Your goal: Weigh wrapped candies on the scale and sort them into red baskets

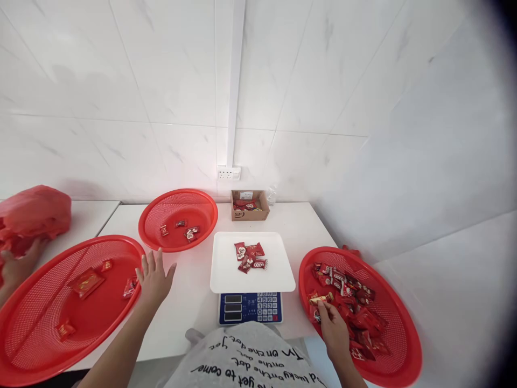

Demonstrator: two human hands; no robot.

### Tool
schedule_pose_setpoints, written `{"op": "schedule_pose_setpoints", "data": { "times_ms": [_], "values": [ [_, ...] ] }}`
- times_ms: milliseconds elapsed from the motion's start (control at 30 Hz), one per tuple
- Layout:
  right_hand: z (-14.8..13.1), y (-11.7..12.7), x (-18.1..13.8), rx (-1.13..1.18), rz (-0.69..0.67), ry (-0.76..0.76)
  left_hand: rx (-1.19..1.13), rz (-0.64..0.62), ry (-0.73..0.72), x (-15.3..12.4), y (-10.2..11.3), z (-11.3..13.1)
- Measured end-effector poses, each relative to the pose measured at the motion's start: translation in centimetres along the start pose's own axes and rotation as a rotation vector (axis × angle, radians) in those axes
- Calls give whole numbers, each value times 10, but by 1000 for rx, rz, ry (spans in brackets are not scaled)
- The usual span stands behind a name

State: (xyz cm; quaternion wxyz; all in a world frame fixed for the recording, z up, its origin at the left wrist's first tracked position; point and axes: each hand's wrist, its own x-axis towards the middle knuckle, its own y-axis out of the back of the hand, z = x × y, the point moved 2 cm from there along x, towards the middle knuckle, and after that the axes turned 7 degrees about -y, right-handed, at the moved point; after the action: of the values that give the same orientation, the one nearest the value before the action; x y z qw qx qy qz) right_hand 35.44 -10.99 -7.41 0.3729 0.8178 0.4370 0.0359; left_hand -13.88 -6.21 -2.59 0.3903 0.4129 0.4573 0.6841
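My left hand (154,277) is open with fingers spread, resting at the right rim of a large red basket (36,334) that holds a few red candy packets (86,282). My right hand (333,326) is closed in a pinch on a small candy packet (321,299) inside the red basket (404,345) at the right, which holds several red packets. Between the hands stands a digital scale (250,307) with a white tray (226,269) bearing several red packets (249,256).
A smaller red basket (202,202) with a few packets sits behind the left one. A cardboard box (249,206) of packets stands by the wall under a socket (228,173). Another person's hand (18,267) and a red bag (34,213) are at the far left.
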Motion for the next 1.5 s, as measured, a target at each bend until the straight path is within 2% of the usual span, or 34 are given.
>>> {"op": "schedule_pose_setpoints", "data": {
  "times_ms": [133, 333, 500, 633, 700, 800, 900, 967, 1067, 1167, 1267, 1367, 1500],
  "values": [
    [0, 1, -1, -16, 16, 22, 71, -91, 85, 2, -3, -13],
    [-6, 1, -6, -1, 15, 27, 174, -50, 26, 10, -9, -24],
    [-5, 0, -6, 14, 7, 19, 197, -62, 0, 29, -7, -38],
    [-3, -1, -5, 34, 23, 55, 162, -93, -10, 44, -1, -52],
    [-2, -2, -5, 49, 38, 64, 107, -64, -2, 47, 2, -51],
    [-3, -2, -5, 54, 48, 49, -12, 52, -95, 40, 3, -27],
    [-5, -3, -6, 52, 40, 39, -196, 95, -330, 19, -4, 20],
    [-6, -2, -6, 49, 42, 41, -335, 20, -473, 1, -13, 56],
    [-8, -2, -7, 38, 54, 52, -421, -193, -617, -20, -27, 108],
    [-9, -1, -8, 38, 55, 63, -389, -287, -670, -25, -36, 148],
    [-9, -1, -8, 51, 45, 68, -329, -320, -710, -16, -42, 175],
    [-9, -1, -8, 52, 45, 69, -255, -363, -697, -4, -46, 191],
    [-10, 0, -10, 35, 37, 52, -203, -422, -658, 0, -50, 201]
  ]
}}
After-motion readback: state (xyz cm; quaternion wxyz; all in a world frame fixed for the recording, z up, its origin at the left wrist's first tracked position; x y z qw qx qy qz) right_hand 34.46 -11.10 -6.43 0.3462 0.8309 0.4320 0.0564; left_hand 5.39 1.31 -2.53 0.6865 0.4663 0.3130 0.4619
